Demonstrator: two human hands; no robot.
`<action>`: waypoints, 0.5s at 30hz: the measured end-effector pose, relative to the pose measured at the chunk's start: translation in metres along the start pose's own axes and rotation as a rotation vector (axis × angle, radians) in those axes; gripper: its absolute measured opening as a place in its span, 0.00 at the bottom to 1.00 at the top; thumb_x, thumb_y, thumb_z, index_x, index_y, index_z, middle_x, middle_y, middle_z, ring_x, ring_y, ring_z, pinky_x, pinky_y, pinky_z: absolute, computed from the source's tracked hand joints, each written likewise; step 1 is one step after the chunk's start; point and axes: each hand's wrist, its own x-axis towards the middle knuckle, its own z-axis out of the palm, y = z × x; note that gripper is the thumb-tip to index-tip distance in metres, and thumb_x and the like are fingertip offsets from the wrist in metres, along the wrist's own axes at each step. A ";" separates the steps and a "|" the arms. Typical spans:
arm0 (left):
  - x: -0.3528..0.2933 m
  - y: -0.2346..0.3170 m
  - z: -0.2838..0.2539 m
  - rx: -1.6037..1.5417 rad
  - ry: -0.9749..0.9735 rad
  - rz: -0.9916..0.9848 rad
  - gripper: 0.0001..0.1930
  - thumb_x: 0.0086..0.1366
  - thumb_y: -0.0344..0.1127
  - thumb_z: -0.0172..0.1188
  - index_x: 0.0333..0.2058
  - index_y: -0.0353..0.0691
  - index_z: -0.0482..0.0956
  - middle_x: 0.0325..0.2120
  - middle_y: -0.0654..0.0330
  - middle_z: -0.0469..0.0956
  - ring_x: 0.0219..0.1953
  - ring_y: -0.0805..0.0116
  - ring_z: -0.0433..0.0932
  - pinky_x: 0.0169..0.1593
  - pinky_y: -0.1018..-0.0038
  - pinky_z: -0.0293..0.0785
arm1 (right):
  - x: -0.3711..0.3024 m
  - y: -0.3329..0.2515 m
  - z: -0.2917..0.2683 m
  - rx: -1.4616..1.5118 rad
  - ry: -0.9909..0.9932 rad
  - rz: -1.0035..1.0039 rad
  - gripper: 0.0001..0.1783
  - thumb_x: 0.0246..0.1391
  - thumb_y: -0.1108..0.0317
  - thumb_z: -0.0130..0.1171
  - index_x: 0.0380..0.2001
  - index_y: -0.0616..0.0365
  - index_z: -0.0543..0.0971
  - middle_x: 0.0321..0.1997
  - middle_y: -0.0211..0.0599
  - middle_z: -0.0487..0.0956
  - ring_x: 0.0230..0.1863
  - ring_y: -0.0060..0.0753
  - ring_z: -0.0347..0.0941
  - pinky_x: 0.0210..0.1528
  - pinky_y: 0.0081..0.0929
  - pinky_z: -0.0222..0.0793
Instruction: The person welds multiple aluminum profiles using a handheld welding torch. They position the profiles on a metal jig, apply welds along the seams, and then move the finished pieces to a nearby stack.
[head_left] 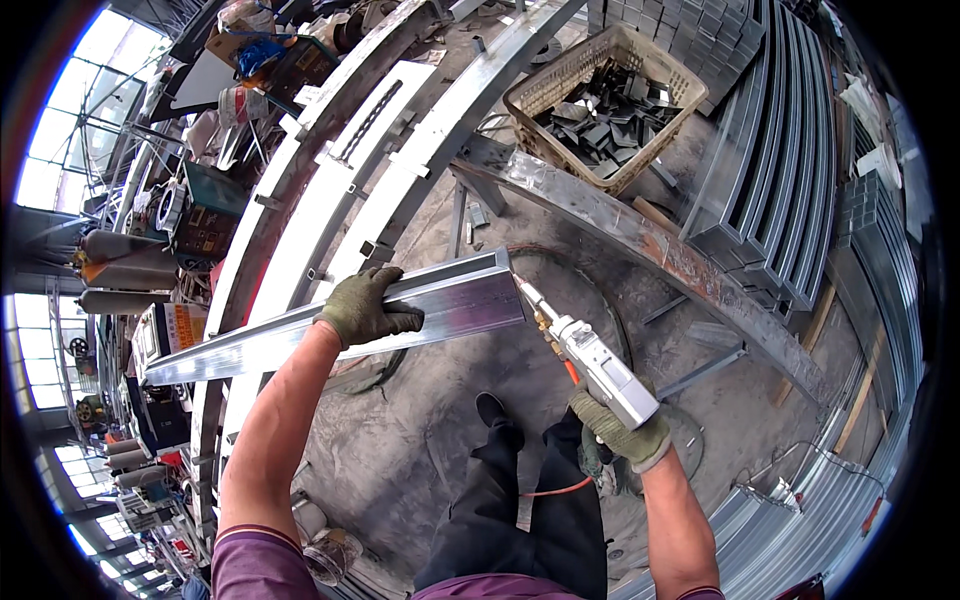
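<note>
A long shiny metal channel (455,302) runs from the left toward the middle, its near end facing right. My left hand (368,308), in an olive work glove, is closed over its upper edge not far from that end. My right hand (622,425), gloved the same way, grips a white handheld welding gun (603,368). The gun's slim nozzle (527,288) points up and left at the channel's end; whether it touches cannot be told. An orange hose (560,490) loops below the gun, partly hidden behind my leg.
A rusty steel beam on legs (640,235) curves across ahead. Behind it stands a beige plastic crate (525,110) of small dark metal pieces. Stacked metal profiles (770,180) fill the right. Long metal rails (425,150) lie at the left, and a hose (620,310) coils on the floor.
</note>
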 end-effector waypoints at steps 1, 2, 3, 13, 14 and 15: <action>0.000 0.000 0.000 0.000 0.000 0.001 0.58 0.48 0.71 0.82 0.68 0.33 0.75 0.60 0.42 0.81 0.62 0.44 0.82 0.65 0.57 0.79 | 0.000 -0.001 0.000 0.013 0.002 0.008 0.09 0.58 0.71 0.76 0.41 0.59 0.89 0.32 0.37 0.88 0.32 0.35 0.85 0.37 0.34 0.80; 0.000 0.000 0.000 0.002 0.002 -0.001 0.58 0.48 0.71 0.82 0.68 0.33 0.75 0.60 0.42 0.81 0.62 0.44 0.82 0.65 0.57 0.79 | 0.000 -0.001 0.000 0.026 0.004 0.016 0.09 0.58 0.71 0.76 0.41 0.59 0.89 0.32 0.37 0.88 0.32 0.34 0.85 0.37 0.34 0.80; 0.000 0.000 0.001 0.004 0.004 -0.004 0.58 0.48 0.71 0.82 0.68 0.33 0.75 0.60 0.42 0.81 0.62 0.44 0.81 0.65 0.57 0.79 | 0.000 0.001 0.000 0.013 0.010 -0.008 0.09 0.58 0.72 0.76 0.41 0.59 0.89 0.32 0.36 0.88 0.32 0.33 0.85 0.37 0.34 0.80; -0.002 0.006 -0.002 0.007 -0.010 -0.020 0.58 0.48 0.70 0.82 0.68 0.34 0.74 0.62 0.44 0.80 0.63 0.45 0.80 0.66 0.57 0.78 | 0.003 0.015 -0.001 -0.160 0.000 -0.142 0.10 0.57 0.71 0.76 0.42 0.59 0.89 0.34 0.40 0.88 0.33 0.40 0.86 0.38 0.36 0.81; -0.002 0.005 -0.002 0.007 -0.012 -0.020 0.58 0.49 0.70 0.82 0.68 0.34 0.74 0.62 0.44 0.80 0.63 0.45 0.80 0.66 0.57 0.78 | 0.003 0.018 -0.001 -0.191 0.004 -0.183 0.10 0.57 0.71 0.76 0.42 0.58 0.89 0.34 0.40 0.88 0.33 0.42 0.86 0.38 0.37 0.81; -0.001 0.004 -0.002 0.007 -0.014 -0.021 0.58 0.49 0.70 0.82 0.68 0.34 0.74 0.62 0.44 0.79 0.64 0.45 0.80 0.66 0.57 0.78 | 0.003 0.022 -0.001 -0.201 0.002 -0.219 0.10 0.57 0.71 0.76 0.42 0.58 0.89 0.35 0.41 0.88 0.34 0.43 0.86 0.38 0.38 0.81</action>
